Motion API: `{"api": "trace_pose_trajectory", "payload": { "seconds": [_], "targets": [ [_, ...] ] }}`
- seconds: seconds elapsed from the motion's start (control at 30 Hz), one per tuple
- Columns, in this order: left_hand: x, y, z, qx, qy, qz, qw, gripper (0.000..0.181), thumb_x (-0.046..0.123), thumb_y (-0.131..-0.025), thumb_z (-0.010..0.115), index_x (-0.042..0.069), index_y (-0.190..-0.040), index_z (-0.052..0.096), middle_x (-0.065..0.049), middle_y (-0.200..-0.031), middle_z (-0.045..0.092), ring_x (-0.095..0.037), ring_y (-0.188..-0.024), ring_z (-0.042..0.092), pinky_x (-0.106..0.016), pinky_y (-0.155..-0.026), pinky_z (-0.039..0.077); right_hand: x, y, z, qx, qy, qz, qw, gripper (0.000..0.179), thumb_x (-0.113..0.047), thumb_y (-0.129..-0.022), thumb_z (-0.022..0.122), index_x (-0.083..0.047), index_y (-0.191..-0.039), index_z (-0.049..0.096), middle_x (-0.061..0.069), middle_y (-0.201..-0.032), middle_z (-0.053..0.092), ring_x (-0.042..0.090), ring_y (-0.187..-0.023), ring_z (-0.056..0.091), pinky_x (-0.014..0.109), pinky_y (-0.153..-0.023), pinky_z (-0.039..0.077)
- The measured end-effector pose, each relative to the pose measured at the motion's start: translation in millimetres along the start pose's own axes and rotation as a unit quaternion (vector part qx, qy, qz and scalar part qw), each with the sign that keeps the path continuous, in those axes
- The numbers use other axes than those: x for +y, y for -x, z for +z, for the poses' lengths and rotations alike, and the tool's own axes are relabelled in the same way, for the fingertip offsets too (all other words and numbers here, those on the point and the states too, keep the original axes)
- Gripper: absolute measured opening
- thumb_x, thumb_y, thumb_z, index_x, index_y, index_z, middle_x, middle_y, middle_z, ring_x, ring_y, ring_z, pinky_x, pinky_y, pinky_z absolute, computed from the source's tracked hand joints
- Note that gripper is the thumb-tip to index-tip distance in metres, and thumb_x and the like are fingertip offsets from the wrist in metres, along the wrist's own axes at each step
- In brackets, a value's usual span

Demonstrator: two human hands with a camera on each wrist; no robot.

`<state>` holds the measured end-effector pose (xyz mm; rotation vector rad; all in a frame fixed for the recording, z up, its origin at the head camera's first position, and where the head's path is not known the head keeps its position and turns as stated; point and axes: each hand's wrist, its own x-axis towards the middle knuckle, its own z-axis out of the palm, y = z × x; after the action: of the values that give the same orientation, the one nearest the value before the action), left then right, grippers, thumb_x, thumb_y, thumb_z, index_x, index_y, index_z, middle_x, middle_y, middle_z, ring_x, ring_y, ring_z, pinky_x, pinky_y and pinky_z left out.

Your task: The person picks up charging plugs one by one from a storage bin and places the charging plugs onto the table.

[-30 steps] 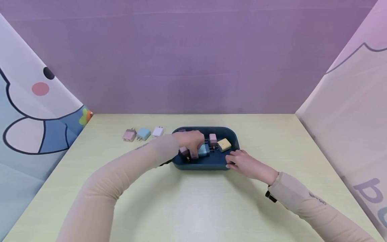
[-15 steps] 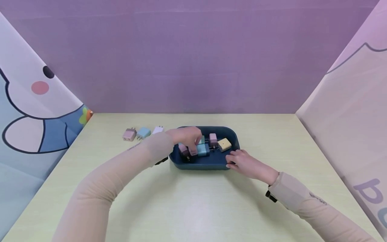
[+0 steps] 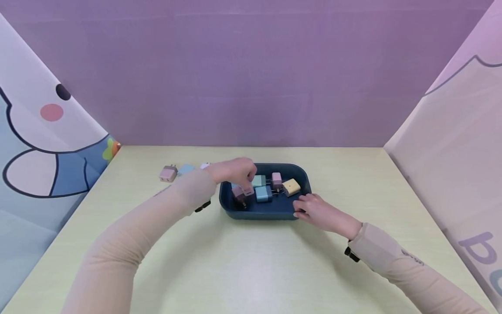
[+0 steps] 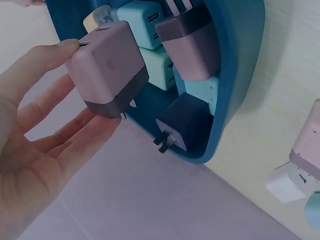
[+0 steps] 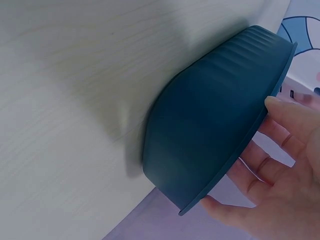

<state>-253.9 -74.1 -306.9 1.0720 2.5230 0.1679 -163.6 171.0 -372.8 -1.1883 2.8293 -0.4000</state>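
Over the left part of a dark blue plastic bin [image 3: 270, 215], my left hand [image 3: 236, 170] pinches a pink charger plug [image 4: 102, 67] with a dark base, thumb on one end and fingertips at the other. My right hand [image 3: 319, 212] grips the bin's rim at its near right corner, as the right wrist view also shows. Inside the bin lie a blue charger [image 3: 263, 194], a green charger [image 3: 259, 181], a small pink charger [image 3: 276, 179], a yellow charger [image 3: 291, 187] and, in the left wrist view, a mauve charger [image 4: 192, 50] and a dark charger [image 4: 185, 120].
On the table left of the bin are a pink charger [image 3: 168, 173], a light blue charger [image 3: 186, 168] and a white charger [image 3: 205, 165], the latter two partly behind my left sleeve. A purple backdrop [image 3: 251, 78] rises at the table's far edge.
My left hand has lifted the pink charger up and to the left from among the others, uncovering the green and blue ones. My right hand stays on the rim.
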Motion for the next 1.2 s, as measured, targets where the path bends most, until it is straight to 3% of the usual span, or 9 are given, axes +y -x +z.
{"api": "trace_pose_trajectory", "payload": {
  "seconds": [0.07,0.3,0.53,1.0,1.2],
  "targets": [
    [-1.4,3.1,-2.0,0.006,0.006,-0.002,1.0000,0.031,0.002,-0.074,0.060,0.012,-0.055,0.038,0.002,-0.055,0.024,-0.013,-0.051,0.019,-0.025,-0.053,0.025,0,-0.1,0,0.001,0.001,-0.001,1.0000,0.018,-0.014,-0.083,0.060,-0.016,-0.071,0.047,-0.008,-0.065,0.037,0.011,-0.062,0.033,0.028,-0.064,0.027],
    [-6.4,14.3,-7.6,0.038,0.013,-0.010,0.9992,0.004,0.005,-0.075,0.062,0.008,-0.076,0.061,-0.001,-0.076,0.057,-0.014,-0.065,0.044,-0.026,-0.060,0.038,0,0.7,0,0.002,0.004,-0.002,1.0000,0.017,-0.015,-0.083,0.060,-0.016,-0.072,0.048,-0.009,-0.065,0.037,0.010,-0.062,0.033,0.028,-0.064,0.028],
    [-15.3,25.8,-10.6,0.076,0.022,-0.012,0.9968,0.007,0.006,-0.074,0.064,0.005,-0.080,0.061,-0.004,-0.082,0.057,-0.017,-0.074,0.048,-0.028,-0.065,0.042,-1,1.0,0,0.000,0.002,-0.001,1.0000,0.017,-0.015,-0.083,0.060,-0.016,-0.071,0.048,-0.009,-0.065,0.038,0.010,-0.063,0.033,0.028,-0.064,0.029],
    [-29.2,48.1,-11.4,0.127,0.061,-0.034,0.9895,0.012,0.010,-0.073,0.069,0.004,-0.081,0.063,-0.006,-0.078,0.052,-0.019,-0.073,0.044,-0.028,-0.060,0.038,-1,0.7,2,0.002,0.000,-0.004,1.0000,0.017,-0.015,-0.084,0.060,-0.016,-0.072,0.047,-0.009,-0.066,0.038,0.010,-0.063,0.034,0.029,-0.065,0.028],
    [-36.3,57.5,-11.1,0.144,0.075,-0.062,0.9848,0.014,0.014,-0.072,0.071,0.005,-0.079,0.064,-0.007,-0.081,0.049,-0.020,-0.076,0.044,-0.028,-0.060,0.038,-2,1.6,3,0.005,-0.004,-0.004,1.0000,0.018,-0.015,-0.084,0.059,-0.016,-0.071,0.047,-0.009,-0.065,0.037,0.010,-0.063,0.033,0.029,-0.065,0.028]
  ]
}}
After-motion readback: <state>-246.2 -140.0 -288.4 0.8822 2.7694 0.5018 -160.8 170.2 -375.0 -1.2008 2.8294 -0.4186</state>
